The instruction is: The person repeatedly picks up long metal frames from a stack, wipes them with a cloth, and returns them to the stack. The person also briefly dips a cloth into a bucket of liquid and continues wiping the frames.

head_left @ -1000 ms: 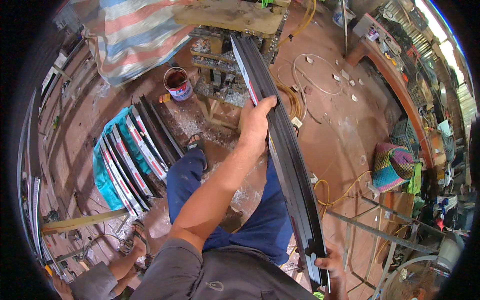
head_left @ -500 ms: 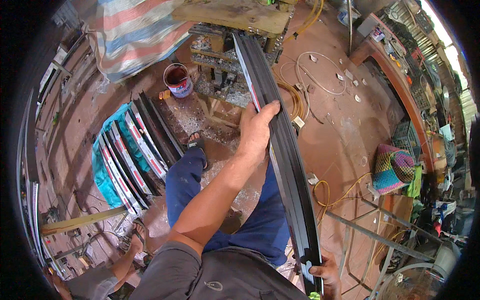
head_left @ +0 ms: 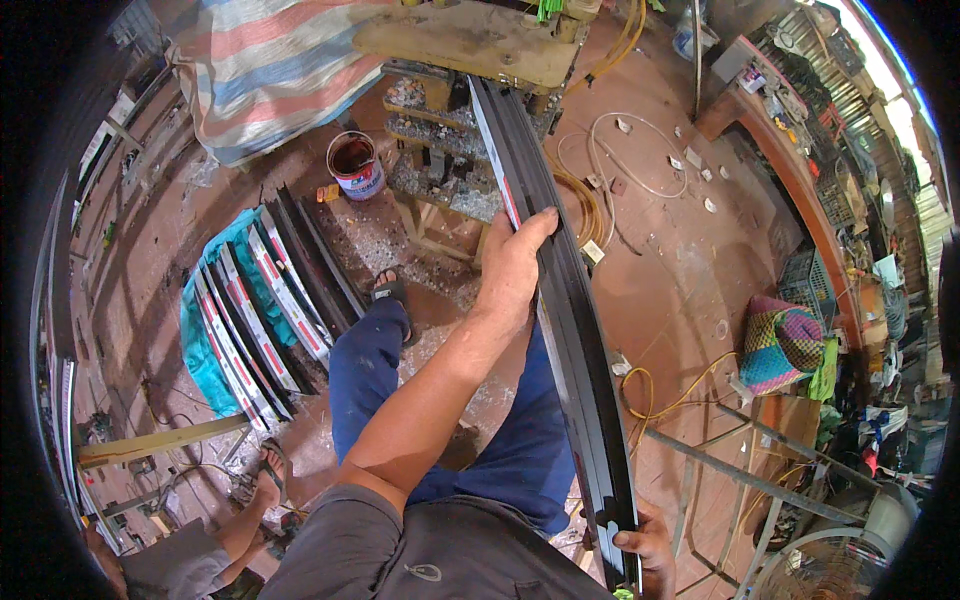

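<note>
Reddish tiled floor (head_left: 655,300) spreads beneath me. My left hand (head_left: 510,258) is curled around the far half of a long black bar (head_left: 580,330), thumb over its top; my right hand (head_left: 648,545) clasps its near end, some fingers hidden beneath. The bar slants over my right leg (head_left: 520,450). Its far end has shifted slightly and now appears right by the wooden table (head_left: 450,45), while both grips have stayed, so I judge it mid-handling, not set down. Left, similar bars (head_left: 255,330) lie by teal sheeting (head_left: 197,350); beyond stands a bucket (head_left: 360,185). Right is a woven bag (head_left: 770,345).
</note>
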`<control>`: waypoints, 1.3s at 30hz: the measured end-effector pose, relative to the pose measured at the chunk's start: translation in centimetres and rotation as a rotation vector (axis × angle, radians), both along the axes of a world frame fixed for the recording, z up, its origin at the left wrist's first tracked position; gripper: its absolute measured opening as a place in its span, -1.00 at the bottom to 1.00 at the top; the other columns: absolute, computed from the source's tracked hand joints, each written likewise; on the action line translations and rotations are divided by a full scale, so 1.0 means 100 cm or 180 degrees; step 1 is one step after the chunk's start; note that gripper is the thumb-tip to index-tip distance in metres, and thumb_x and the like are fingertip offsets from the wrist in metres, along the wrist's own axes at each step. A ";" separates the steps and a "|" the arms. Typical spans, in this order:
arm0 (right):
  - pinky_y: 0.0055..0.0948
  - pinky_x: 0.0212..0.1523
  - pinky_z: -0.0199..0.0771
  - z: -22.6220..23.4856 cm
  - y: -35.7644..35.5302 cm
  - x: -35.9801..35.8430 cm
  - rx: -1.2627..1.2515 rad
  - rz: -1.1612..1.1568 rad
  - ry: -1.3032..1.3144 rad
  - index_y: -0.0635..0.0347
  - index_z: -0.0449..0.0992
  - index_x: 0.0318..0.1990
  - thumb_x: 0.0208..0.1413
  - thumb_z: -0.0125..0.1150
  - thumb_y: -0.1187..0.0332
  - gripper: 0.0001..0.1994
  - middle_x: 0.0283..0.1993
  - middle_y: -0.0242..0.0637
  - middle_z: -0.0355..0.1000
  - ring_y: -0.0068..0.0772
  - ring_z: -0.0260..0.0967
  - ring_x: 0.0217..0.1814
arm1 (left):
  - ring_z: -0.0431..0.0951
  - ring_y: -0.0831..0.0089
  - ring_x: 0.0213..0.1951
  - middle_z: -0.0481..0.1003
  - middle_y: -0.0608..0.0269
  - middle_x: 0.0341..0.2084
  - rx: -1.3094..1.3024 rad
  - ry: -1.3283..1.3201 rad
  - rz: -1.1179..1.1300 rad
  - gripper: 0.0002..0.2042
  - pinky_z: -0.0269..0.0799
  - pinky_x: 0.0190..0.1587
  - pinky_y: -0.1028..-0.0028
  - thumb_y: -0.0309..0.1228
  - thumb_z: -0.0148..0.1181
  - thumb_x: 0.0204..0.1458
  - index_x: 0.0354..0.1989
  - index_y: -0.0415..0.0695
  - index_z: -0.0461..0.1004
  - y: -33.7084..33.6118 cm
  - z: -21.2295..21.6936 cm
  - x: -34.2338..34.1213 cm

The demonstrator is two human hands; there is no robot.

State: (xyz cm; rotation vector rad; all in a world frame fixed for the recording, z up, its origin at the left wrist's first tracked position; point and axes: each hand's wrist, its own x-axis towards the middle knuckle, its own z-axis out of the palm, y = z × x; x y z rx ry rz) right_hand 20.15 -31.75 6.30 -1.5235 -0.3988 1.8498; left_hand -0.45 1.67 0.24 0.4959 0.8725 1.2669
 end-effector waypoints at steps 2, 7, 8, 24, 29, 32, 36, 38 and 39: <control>-0.40 0.15 0.52 0.002 0.001 -0.001 0.0005 0.0004 -0.0006 0.34 0.28 0.49 -0.19 0.55 0.28 -0.01 0.09 -0.18 0.58 -0.38 0.56 0.03 | 0.57 0.47 -0.36 0.54 0.28 -0.35 0.0014 -0.0007 -0.0022 -0.70 0.53 -0.32 0.40 -0.22 0.26 0.24 -0.02 -0.17 0.48 0.000 -0.002 0.000; -0.39 0.14 0.52 -0.001 -0.001 0.002 0.0108 0.0083 -0.0105 0.36 0.33 0.45 -0.19 0.53 0.28 -0.06 0.07 -0.18 0.59 -0.37 0.56 0.02 | 0.57 0.48 -0.36 0.54 0.30 -0.36 0.0012 -0.0142 -0.0013 -0.70 0.53 -0.29 0.38 -0.21 0.26 0.23 -0.03 -0.16 0.49 -0.001 0.001 0.000; -0.38 0.13 0.53 -0.003 -0.002 0.002 0.0168 0.0076 -0.0129 0.36 0.34 0.44 -0.18 0.52 0.28 -0.08 0.06 -0.18 0.60 -0.37 0.56 0.02 | 0.57 0.48 -0.36 0.54 0.30 -0.35 -0.0022 -0.0099 -0.0010 -0.70 0.53 -0.29 0.38 -0.21 0.27 0.23 -0.03 -0.16 0.49 -0.002 0.002 -0.001; -0.31 -0.12 0.69 -0.005 -0.002 -0.001 0.0394 0.0166 0.0097 0.28 0.35 0.41 -0.03 0.48 0.18 -0.18 -0.04 -0.13 0.61 -0.27 0.64 -0.18 | 0.60 0.45 -0.27 0.55 0.26 -0.23 0.0218 0.0214 -0.0075 -0.56 0.55 -0.20 0.36 -0.04 0.27 0.28 0.07 -0.16 0.47 0.004 -0.012 -0.005; -0.28 -0.14 0.67 -0.003 -0.002 -0.003 0.0468 0.0278 0.0031 0.26 0.32 0.43 -0.03 0.42 0.16 -0.17 -0.05 -0.12 0.60 -0.26 0.63 -0.18 | 0.59 0.43 -0.29 0.56 0.27 -0.12 0.0050 -0.0303 -0.1116 -0.34 0.53 -0.19 0.38 0.28 0.02 0.33 0.24 -0.09 0.43 -0.037 -0.046 -0.040; -0.28 -0.16 0.68 -0.001 0.004 -0.007 0.0576 0.0355 0.0007 0.25 0.30 0.43 0.01 0.39 0.13 -0.19 -0.08 -0.12 0.59 -0.24 0.63 -0.19 | 0.61 0.42 -0.27 0.55 0.23 -0.11 -0.0161 -0.0050 -0.1771 -0.31 0.50 -0.23 0.43 0.26 0.00 0.35 0.37 -0.08 0.31 -0.087 -0.094 -0.089; -0.27 -0.22 0.68 0.001 0.028 -0.013 0.0677 0.0583 -0.0243 0.24 0.35 0.36 0.11 0.37 -0.06 -0.23 -0.09 -0.13 0.59 -0.20 0.63 -0.21 | 0.60 0.37 -0.14 0.52 0.17 -0.06 -0.0966 -0.0359 -0.1659 -0.30 0.54 -0.15 0.37 0.19 0.02 0.37 0.46 -0.09 0.19 -0.175 -0.168 -0.150; -0.26 -0.23 0.69 0.001 0.051 -0.017 0.0709 0.0752 -0.0146 0.24 0.38 0.33 0.13 0.36 -0.13 -0.24 -0.07 -0.11 0.59 -0.19 0.63 -0.22 | 0.60 0.34 -0.11 0.50 0.15 0.00 -0.1284 -0.0520 -0.1497 -0.29 0.56 -0.09 0.31 0.15 0.05 0.37 0.49 -0.09 0.16 -0.216 -0.197 -0.175; -0.22 -0.23 0.70 0.003 0.060 -0.018 0.0526 0.0710 -0.0342 0.23 0.45 0.25 0.15 0.33 -0.19 -0.27 -0.07 -0.09 0.61 -0.18 0.64 -0.24 | 0.60 0.32 -0.11 0.49 0.14 0.03 -0.1424 -0.0550 -0.1436 -0.29 0.57 -0.07 0.29 0.14 0.06 0.36 0.50 -0.08 0.15 -0.234 -0.207 -0.184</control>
